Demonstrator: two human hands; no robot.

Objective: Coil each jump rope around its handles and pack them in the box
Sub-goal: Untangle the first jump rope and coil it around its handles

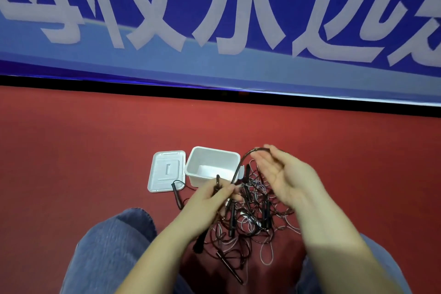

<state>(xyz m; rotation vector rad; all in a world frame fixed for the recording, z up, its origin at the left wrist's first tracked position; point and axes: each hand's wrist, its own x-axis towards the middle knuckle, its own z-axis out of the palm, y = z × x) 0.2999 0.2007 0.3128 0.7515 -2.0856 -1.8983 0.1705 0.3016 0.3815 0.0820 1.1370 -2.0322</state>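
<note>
Denim-clad knees (114, 238) are framing the bottom edge. Between them, a tangled pile of jump ropes (248, 222) is lying on the red floor (71, 150). Left hand (207, 200) is gripping a black handle (217, 182) with fingers curled round it. Its cord (241, 164) is arching up to the right hand (284, 174), which is flat with fingers straight, the cord passing over the fingertips. Beyond, the white box (212, 166) is sitting uncovered, lid (165, 170) just left of it. A blue banner (214, 19) is filling the background.
</note>
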